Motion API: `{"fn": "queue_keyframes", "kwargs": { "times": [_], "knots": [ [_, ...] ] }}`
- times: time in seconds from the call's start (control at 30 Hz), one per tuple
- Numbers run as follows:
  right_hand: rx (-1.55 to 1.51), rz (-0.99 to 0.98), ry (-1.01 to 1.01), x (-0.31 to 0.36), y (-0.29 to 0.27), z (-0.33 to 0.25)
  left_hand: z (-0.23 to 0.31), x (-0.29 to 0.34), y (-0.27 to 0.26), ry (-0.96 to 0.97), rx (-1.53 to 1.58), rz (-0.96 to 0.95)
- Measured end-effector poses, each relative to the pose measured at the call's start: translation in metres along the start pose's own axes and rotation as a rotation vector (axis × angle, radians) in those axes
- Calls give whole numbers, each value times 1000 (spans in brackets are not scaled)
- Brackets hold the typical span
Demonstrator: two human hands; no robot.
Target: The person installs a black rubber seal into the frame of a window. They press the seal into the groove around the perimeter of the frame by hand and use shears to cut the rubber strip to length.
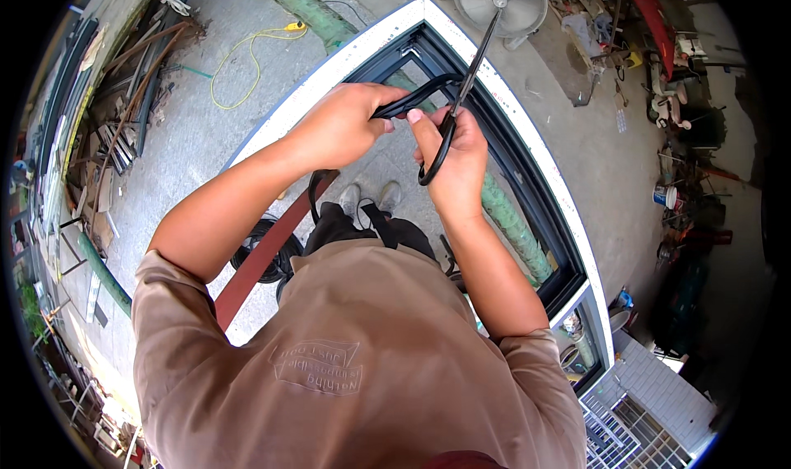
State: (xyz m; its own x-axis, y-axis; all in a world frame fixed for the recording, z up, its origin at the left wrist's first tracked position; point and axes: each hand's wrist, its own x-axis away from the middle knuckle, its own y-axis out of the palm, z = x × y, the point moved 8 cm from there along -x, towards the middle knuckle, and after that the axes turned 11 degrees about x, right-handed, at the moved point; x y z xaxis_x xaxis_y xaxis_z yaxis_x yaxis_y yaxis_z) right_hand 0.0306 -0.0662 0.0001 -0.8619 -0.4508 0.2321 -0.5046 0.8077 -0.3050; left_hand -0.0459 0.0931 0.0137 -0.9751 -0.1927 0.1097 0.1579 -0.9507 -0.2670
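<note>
My left hand [342,127] is closed on a black rubber strip [420,96], pinched between thumb and fingers over the middle of a window frame. The strip bends in a short loop toward my other hand, and a length of it hangs below my left wrist. My right hand [453,160] grips a pair of scissors [478,61] by the black handles, with the long dark blades pointing up and away. Its thumb lies close to the strip; whether it presses on it I cannot tell. The window frame [548,168], white outside and dark inside, surrounds both hands.
Green wrapped supports [515,226] pass under the frame. A reddish-brown bar [268,247] slants beside my body, over a black coil [255,263]. A fan [501,4] stands beyond the far corner. A yellow cord [255,65] lies on the floor; scrap piles [124,131] line the left.
</note>
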Motion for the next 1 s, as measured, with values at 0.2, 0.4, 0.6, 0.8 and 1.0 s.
{"fn": "queue_keyframes", "kwargs": {
  "times": [0.2, 0.4, 0.6, 0.8, 1.0],
  "knots": [
    [-76, 10, -4, -10, 12, 11, -3, -2, 3, -1, -39, -39],
    [-68, 20, -213, 8, 12, -14, -6, -4, -1, 118, -138, 20],
    [6, -101, -117, 39, -1, -14, -7, -7, 2, -50, -11, -83],
    [124, -64, -52, 54, -43, 29, -9, -4, 5, -71, 54, -76],
    [753, 29, -137, 79, -112, -9, -10, -6, 4, -54, -6, -40]
  ]
}}
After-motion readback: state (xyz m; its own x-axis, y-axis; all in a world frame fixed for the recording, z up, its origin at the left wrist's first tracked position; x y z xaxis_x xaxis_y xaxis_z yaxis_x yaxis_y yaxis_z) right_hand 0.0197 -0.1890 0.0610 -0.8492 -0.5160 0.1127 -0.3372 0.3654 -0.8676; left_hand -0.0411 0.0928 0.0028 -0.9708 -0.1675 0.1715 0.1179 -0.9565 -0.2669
